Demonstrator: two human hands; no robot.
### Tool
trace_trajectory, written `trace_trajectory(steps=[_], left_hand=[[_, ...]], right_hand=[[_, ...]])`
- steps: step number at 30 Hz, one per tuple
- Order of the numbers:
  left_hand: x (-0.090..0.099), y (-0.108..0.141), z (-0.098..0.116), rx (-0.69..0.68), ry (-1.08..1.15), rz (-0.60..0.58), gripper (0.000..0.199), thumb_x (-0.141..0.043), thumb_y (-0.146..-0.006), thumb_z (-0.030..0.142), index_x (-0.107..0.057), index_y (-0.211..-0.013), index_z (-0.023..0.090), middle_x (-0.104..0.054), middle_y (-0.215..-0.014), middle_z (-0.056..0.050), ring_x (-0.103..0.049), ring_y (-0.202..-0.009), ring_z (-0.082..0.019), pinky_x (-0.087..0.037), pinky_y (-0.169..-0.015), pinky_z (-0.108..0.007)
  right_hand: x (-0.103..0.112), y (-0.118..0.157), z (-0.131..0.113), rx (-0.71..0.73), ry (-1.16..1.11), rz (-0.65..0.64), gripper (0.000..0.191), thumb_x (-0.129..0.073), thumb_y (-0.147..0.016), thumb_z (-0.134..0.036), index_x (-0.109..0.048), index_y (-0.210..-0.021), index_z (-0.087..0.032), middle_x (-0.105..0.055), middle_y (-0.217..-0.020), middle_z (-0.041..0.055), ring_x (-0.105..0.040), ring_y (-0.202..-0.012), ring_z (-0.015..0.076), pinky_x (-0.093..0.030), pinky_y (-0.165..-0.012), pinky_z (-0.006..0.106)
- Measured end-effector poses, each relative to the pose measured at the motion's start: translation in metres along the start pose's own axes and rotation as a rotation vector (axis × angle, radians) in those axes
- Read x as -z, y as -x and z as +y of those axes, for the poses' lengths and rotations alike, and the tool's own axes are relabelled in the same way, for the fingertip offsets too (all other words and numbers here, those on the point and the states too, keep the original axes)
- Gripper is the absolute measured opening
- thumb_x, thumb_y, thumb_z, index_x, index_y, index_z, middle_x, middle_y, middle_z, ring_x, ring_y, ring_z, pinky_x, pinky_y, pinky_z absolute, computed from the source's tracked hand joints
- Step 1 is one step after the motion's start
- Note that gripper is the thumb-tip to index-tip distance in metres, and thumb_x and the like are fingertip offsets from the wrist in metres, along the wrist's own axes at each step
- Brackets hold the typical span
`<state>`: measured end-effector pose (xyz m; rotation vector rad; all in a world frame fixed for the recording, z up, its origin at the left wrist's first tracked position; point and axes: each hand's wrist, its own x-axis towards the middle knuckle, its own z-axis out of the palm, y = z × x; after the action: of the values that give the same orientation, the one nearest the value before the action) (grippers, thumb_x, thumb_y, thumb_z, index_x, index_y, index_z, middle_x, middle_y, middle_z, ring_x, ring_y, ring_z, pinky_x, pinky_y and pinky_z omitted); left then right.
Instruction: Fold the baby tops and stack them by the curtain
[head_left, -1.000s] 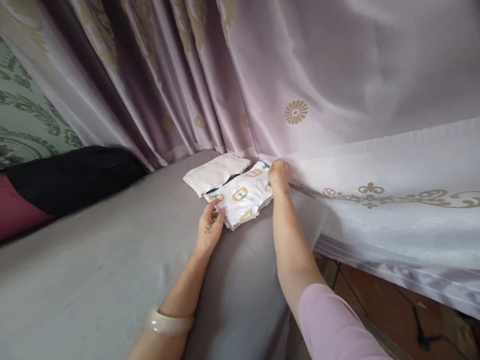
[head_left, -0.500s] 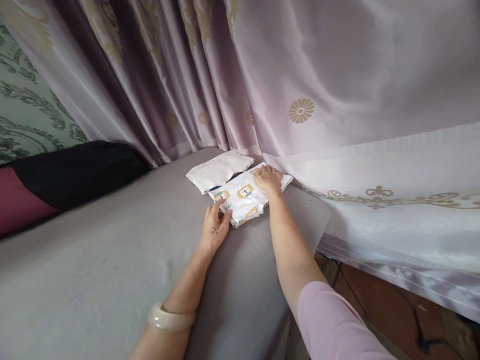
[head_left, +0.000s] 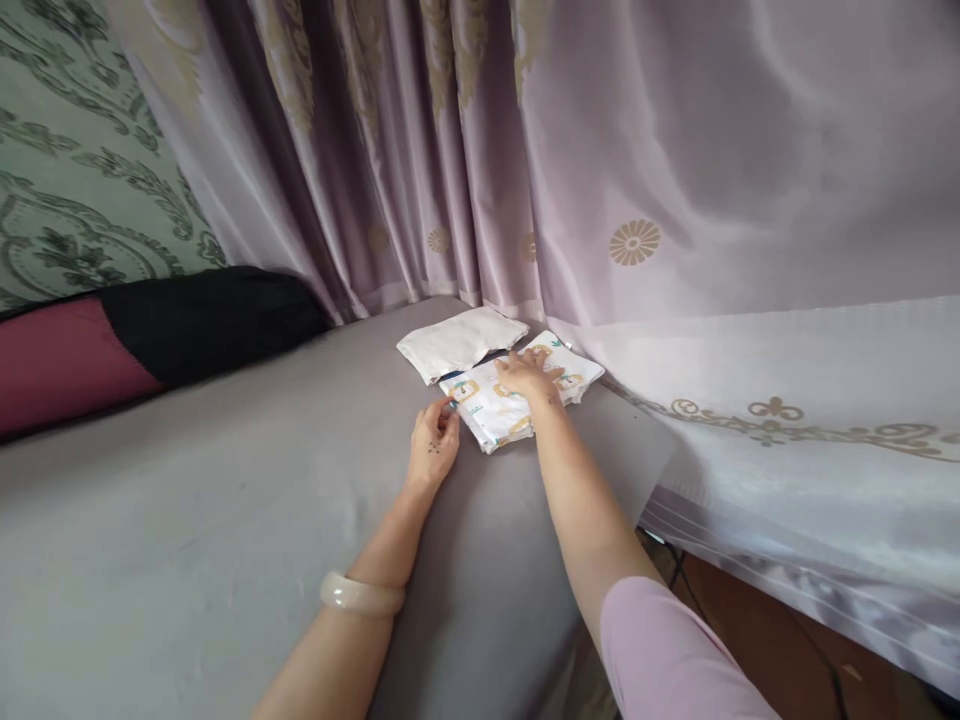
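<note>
A folded white garment [head_left: 487,412] with a print of orange-maned animal faces lies on the grey sheet near the bed's corner. My right hand [head_left: 529,378] rests flat on top of it, fingers spread. At its left edge, my left hand [head_left: 435,440] has its fingers curled together, pinching the cloth at the border. Just behind lies a second folded piece, a plain white cloth [head_left: 461,340], with a strip of dark blue showing along its near side. Part of the print is hidden under my right hand.
The grey-sheeted bed [head_left: 225,520] spreads to the left. A long black and maroon bolster [head_left: 217,320] lies along the patterned wall. Mauve curtains [head_left: 585,180] hang behind and to the right, reaching past the bed's right edge. Brown floor [head_left: 765,610] shows at lower right.
My right hand has slid left, from the garment's right part to its middle, baring the right end. My left hand's fingers have drawn together at the left edge. The view has shifted slightly left.
</note>
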<state>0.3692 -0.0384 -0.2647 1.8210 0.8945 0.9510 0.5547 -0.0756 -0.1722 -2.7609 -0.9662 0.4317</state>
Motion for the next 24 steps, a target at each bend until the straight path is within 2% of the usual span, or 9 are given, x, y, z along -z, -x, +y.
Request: trace_trajectory(steps=[5,9,12,15,19,22,24], left_hand=[[0.002,-0.001,-0.004,0.079,0.053,-0.024,0.030,-0.053,-0.086,0.019,-0.063,-0.114,0.015,-0.064,-0.094,-0.007,-0.063,-0.085,-0.017,-0.052,-0.088,-0.034],[0.021,0.008,-0.001,0.153,0.133,-0.081,0.030,-0.056,-0.081,0.018,-0.062,-0.111,0.014,-0.067,-0.104,-0.011,-0.065,-0.096,-0.019,-0.052,-0.093,-0.035],[0.054,0.025,-0.001,0.178,0.165,-0.166,0.035,-0.061,-0.079,0.025,-0.061,-0.111,0.014,-0.068,-0.109,-0.012,-0.066,-0.104,-0.021,-0.049,-0.100,-0.038],[0.098,0.047,-0.002,0.200,0.150,-0.254,0.045,-0.064,-0.077,0.039,-0.059,-0.115,0.015,-0.069,-0.116,-0.013,-0.064,-0.111,-0.024,-0.046,-0.105,-0.042],[0.153,0.074,0.002,0.258,0.083,-0.305,0.064,-0.065,-0.072,0.059,-0.057,-0.120,0.018,-0.067,-0.125,-0.013,-0.060,-0.121,-0.028,-0.043,-0.109,-0.043],[0.186,0.091,0.006,0.325,0.018,-0.322,0.071,-0.065,-0.070,0.066,-0.056,-0.124,0.020,-0.065,-0.131,-0.012,-0.058,-0.125,-0.028,-0.044,-0.109,-0.040],[0.204,0.101,0.005,0.376,-0.017,-0.318,0.073,-0.065,-0.070,0.069,-0.056,-0.125,0.023,-0.064,-0.133,-0.010,-0.058,-0.126,-0.028,-0.046,-0.108,-0.039]], right_hand=[[-0.026,-0.002,0.004,0.034,0.044,0.202,0.054,-0.024,-0.099,-0.042,-0.050,-0.140,-0.019,-0.034,-0.155,0.0153,-0.012,-0.146,0.0381,-0.009,-0.107,0.077],[-0.029,0.003,0.009,0.078,0.041,0.280,0.054,-0.024,-0.099,-0.043,-0.054,-0.137,-0.019,-0.041,-0.151,0.0146,-0.016,-0.145,0.0380,-0.011,-0.109,0.074],[-0.025,0.008,0.008,0.090,0.045,0.275,0.055,-0.024,-0.100,-0.045,-0.051,-0.139,-0.018,-0.039,-0.152,0.0154,-0.016,-0.145,0.0387,-0.013,-0.109,0.073],[-0.025,0.023,0.003,0.136,0.062,0.260,0.058,-0.028,-0.099,-0.046,-0.042,-0.147,-0.015,-0.029,-0.158,0.0178,-0.015,-0.146,0.0390,-0.014,-0.111,0.070],[-0.037,0.059,-0.013,0.389,0.113,0.219,0.058,-0.027,-0.101,-0.047,-0.037,-0.151,-0.019,-0.019,-0.163,0.0153,-0.014,-0.149,0.0346,-0.010,-0.115,0.063],[-0.050,0.084,-0.023,0.583,0.140,0.147,0.056,-0.024,-0.102,-0.048,-0.037,-0.151,-0.023,-0.018,-0.164,0.0116,-0.010,-0.151,0.0308,-0.009,-0.116,0.061],[-0.056,0.093,-0.025,0.634,0.165,0.113,0.057,-0.025,-0.102,-0.047,-0.035,-0.152,-0.022,-0.018,-0.164,0.0110,-0.008,-0.151,0.0296,-0.008,-0.117,0.060]])
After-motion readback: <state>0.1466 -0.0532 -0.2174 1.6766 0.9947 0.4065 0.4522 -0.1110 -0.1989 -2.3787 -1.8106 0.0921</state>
